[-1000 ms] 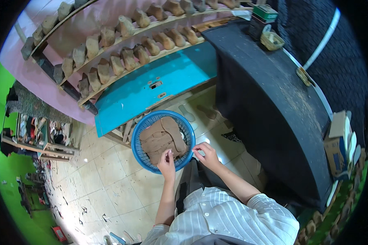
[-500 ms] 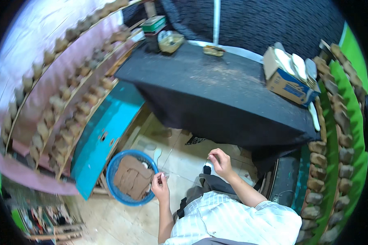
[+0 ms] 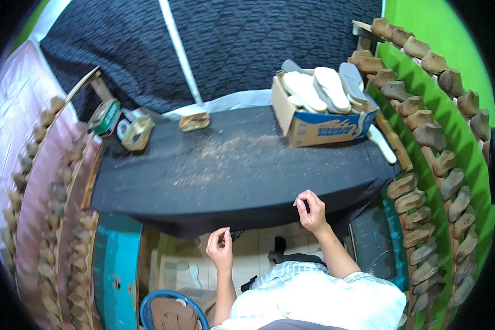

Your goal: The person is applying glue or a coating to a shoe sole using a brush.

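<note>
My left hand (image 3: 220, 249) is raised in front of the dark cloth-covered table (image 3: 236, 181), thumb and fingertips pinched together. Farther right and a little higher, my right hand (image 3: 312, 212) is also in a pinch, in front of the table's hanging cloth. Whatever either pinch holds is too small or thin to make out. The hands are apart, and neither plainly touches the table. Below my left hand stands a blue basin (image 3: 146, 308) holding brown folded material (image 3: 173, 314).
A cardboard box (image 3: 327, 127) full of shoe insoles stands at the table's right, a loose white insole (image 3: 381, 144) beside it. At the back left are a yellowish tray (image 3: 137, 133) and a green box (image 3: 105, 116). Racks of wooden shoe lasts (image 3: 430, 136) line both sides.
The view has swung up and to the right, so the table fills more of it and the basin sits lower. Both hands remain pinched; they now appear in front of the table's edge.
</note>
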{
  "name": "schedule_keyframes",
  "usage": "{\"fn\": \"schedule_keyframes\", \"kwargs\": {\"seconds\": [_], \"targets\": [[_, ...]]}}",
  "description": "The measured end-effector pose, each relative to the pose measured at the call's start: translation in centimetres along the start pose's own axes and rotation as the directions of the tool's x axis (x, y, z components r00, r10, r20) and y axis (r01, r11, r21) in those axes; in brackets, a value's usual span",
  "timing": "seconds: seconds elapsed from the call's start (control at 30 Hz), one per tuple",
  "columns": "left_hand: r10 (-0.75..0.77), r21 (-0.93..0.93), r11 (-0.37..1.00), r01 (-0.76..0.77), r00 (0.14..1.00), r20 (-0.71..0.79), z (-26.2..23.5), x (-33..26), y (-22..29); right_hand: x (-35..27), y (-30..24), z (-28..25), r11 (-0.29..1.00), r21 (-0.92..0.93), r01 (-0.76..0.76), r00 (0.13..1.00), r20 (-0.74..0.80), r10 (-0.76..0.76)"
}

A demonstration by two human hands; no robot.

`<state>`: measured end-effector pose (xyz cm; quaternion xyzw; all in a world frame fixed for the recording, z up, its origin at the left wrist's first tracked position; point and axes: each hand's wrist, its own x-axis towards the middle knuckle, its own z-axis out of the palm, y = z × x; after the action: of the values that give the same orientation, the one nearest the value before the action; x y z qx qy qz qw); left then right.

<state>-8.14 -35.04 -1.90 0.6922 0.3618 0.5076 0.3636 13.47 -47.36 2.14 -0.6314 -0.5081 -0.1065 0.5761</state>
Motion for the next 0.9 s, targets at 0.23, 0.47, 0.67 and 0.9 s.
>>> {"fn": "schedule_keyframes", "kwargs": {"seconds": [0.23, 0.47, 0.67, 0.9], "targets": [[0.137, -0.096, 0.988, -0.124, 0.980, 0.146, 12.1, 8.6, 2.3, 11.7, 6.3, -7.0, 0.915, -0.395, 0.082, 0.963, -0.204, -0.174], [0.129, -0.154, 0.984, -0.094, 0.961, 0.244, 18.8, 11.1, 2.8, 19.4, 11.0, -12.4, 0.701, -0.711, -0.059, 0.952, -0.251, -0.175], [0.068, -0.195, 0.981, 0.007, 0.926, 0.371, 21.8, 12.4, 1.6, 21.0, 14.3, -14.6, 0.563, -0.816, -0.135, 0.977, -0.203, -0.060], [0.052, -0.274, 0.958, 0.090, 0.879, 0.473, 22.6, 12.8, 0.8, 21.6, 15.3, -14.7, 0.628, -0.761, -0.165, 0.977, -0.214, -0.003]]}}
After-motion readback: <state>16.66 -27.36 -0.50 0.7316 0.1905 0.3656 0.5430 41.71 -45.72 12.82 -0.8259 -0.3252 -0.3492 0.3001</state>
